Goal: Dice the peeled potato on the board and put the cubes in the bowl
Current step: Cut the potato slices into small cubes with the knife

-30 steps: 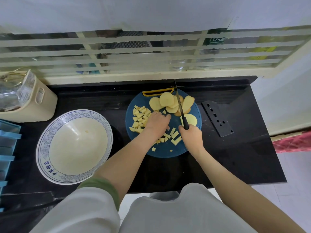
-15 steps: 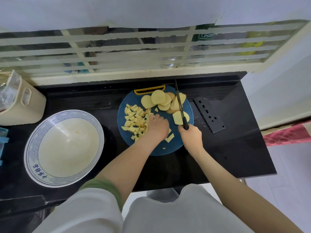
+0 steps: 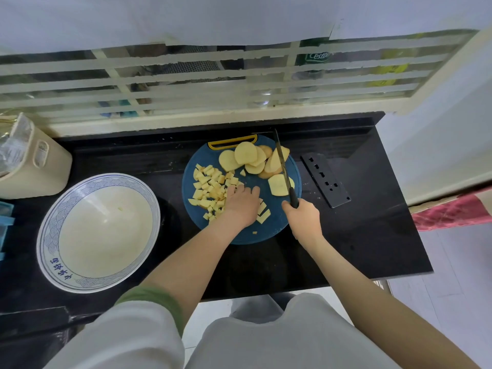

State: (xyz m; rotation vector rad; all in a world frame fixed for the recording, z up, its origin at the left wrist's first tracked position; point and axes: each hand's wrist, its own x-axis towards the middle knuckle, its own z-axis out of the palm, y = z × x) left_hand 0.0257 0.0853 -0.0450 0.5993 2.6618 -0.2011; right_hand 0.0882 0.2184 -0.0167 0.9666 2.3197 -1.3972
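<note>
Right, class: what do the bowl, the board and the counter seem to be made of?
Bowl: probably glazed ceramic, glossy white, blue patterned rim. Board: likely matte plastic, even blue with a yellow handle. Counter: perhaps polished stone, black and faintly reflective.

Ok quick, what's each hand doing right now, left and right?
Left hand: open, palm down, touching the potato cubes.
Right hand: holding the knife by its handle.
</note>
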